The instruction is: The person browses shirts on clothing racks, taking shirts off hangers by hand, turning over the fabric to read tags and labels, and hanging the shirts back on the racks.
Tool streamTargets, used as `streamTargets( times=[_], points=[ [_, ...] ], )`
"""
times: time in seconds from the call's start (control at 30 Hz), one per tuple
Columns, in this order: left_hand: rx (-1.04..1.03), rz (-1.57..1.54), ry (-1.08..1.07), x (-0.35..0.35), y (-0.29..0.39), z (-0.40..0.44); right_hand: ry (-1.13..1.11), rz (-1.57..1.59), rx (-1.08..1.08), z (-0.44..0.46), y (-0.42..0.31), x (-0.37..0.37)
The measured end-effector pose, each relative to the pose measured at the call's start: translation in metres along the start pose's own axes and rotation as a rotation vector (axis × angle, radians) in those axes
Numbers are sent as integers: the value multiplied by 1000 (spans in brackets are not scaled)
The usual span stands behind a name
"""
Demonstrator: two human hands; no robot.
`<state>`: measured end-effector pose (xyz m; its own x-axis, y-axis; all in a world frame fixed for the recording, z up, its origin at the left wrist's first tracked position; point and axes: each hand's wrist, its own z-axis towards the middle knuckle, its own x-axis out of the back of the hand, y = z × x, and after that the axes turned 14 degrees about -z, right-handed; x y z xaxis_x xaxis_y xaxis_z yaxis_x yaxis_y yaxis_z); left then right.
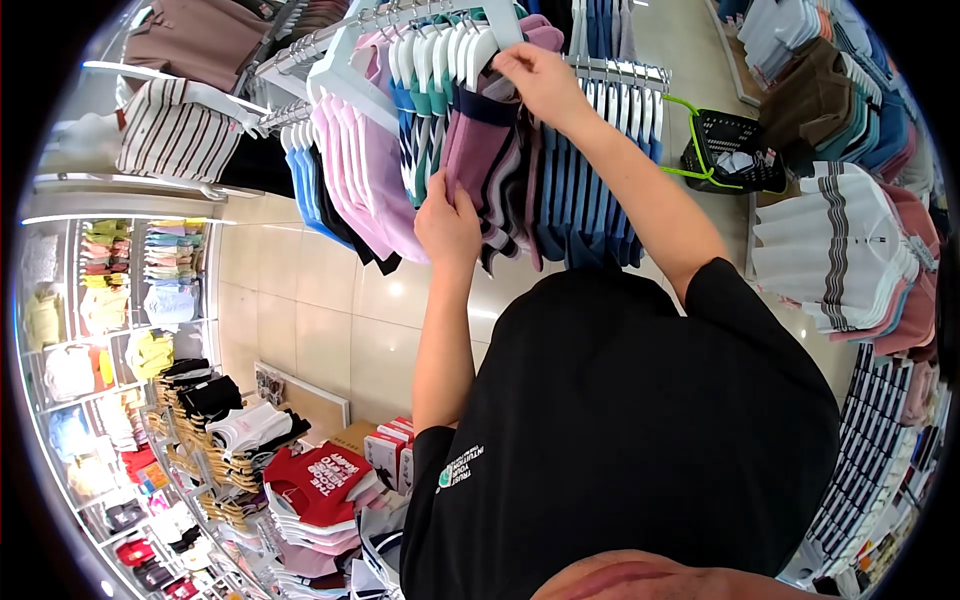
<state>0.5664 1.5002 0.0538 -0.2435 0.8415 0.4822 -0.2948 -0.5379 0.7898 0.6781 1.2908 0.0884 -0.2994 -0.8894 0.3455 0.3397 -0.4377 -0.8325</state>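
Observation:
Several shirts hang on white hangers [430, 58] from a metal rail in front of me. My left hand [450, 225] is closed on the lower edge of a mauve and navy shirt [472, 150], thumb uppermost. Higher up, my right hand [540, 85] has its fingers bent together at the shoulder end of the same shirt, beside a white hanger. Whether it grips the cloth or the hanger is hard to see. Green and white shirts [422, 130] hang just left of the mauve one, and dark striped shirts [505, 190] to its right.
Pink shirts [360, 170] hang at the left of the rail, blue ones [595, 170] at the right. A black basket [735, 135] with a green handle stands beyond. A mannequin [160, 130] in a striped top is at far left. Folded red shirts [318, 480] lie lower left.

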Motion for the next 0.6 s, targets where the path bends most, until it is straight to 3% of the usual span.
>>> streamTargets(
  times=[0.13,0.2,0.23,0.37,0.43,0.53,0.6],
  points=[
    [11,12,8,0,-4,2,88,-54,85,15,3,13],
    [-47,4,23,-3,-12,3,-40,36,-45,14,4,18],
    [-99,0,38,-4,-17,3,-39,39,19,8,6,17],
    [-10,-90,6,-2,-8,3,-196,182,-25,-31,17,11],
    [-58,-53,13,-2,-5,4,-185,-65,120,-47,21,9],
    [95,-114,-7,1,8,3,-141,-298,217,-53,26,12],
    [-36,-62,18,0,2,5,-103,-388,291,-53,30,12]
  ],
)
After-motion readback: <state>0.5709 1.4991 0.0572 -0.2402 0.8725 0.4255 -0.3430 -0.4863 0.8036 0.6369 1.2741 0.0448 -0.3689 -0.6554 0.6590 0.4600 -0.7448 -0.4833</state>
